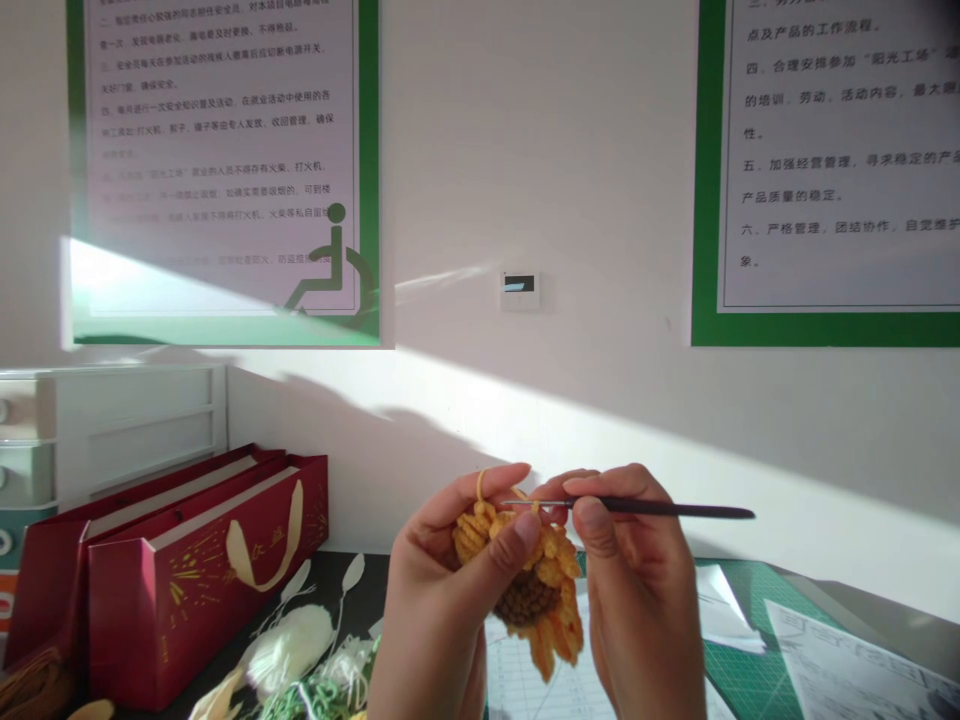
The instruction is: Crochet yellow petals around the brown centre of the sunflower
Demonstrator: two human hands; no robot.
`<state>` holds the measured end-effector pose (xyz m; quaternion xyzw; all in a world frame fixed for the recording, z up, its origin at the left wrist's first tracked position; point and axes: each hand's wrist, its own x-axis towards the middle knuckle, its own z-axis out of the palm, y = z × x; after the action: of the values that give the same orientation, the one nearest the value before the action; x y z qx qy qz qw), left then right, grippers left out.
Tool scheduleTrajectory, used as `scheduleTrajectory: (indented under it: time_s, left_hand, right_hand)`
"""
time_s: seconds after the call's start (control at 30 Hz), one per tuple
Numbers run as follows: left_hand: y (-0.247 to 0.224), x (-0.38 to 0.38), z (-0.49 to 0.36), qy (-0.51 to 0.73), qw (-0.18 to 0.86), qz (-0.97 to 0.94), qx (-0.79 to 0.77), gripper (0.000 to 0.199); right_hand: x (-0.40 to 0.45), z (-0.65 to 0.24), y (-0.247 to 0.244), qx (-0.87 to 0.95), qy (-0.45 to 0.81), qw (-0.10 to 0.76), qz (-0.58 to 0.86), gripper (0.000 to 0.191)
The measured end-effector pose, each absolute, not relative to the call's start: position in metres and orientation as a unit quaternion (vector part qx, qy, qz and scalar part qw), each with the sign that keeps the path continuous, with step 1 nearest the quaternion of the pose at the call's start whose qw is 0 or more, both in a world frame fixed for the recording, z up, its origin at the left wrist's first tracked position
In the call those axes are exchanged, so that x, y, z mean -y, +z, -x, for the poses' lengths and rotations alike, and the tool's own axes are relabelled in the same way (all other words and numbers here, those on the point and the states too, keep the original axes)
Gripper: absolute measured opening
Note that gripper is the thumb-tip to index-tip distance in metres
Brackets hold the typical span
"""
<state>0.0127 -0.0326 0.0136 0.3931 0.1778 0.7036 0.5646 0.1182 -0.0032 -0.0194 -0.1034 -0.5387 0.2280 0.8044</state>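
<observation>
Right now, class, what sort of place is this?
Likely a handicraft workroom: wall posters with a wheelchair symbol, a crochet hook, a yarn sunflower, and a green cutting mat.

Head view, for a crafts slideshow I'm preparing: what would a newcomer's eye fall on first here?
A yellow-orange crocheted sunflower with a brown centre sits low in the middle, held by the left hand, while the right hand pinches a thin dark crochet hook at its edge. At lower left stands a red gift box with gold print and a cream ribbon handle. Above, green-framed printed notices hang on the sunlit wall.
</observation>
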Motion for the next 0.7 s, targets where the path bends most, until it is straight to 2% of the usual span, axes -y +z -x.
scheduleTrajectory:
  time_s: [0.2, 0.47, 0.7]
  left_hand:
    - [0.008, 0.028, -0.006, 0.696, 0.564, -0.404, -0.182, 0.029]
    - [0.009, 0.033, -0.006, 0.694, 0.557, -0.412, -0.196, 0.028]
    - [0.013, 0.036, -0.005, 0.674, 0.563, -0.430, -0.208, 0.027]
  right_hand:
    - [0.000, -0.117, -0.021, 0.529, 0.209, 0.815, 0.106, 0.004]
    - [0.000, -0.121, -0.018, 0.522, 0.265, 0.804, 0.099, 0.010]
    - [-0.003, -0.136, -0.016, 0.579, 0.258, 0.771, 0.066, 0.011]
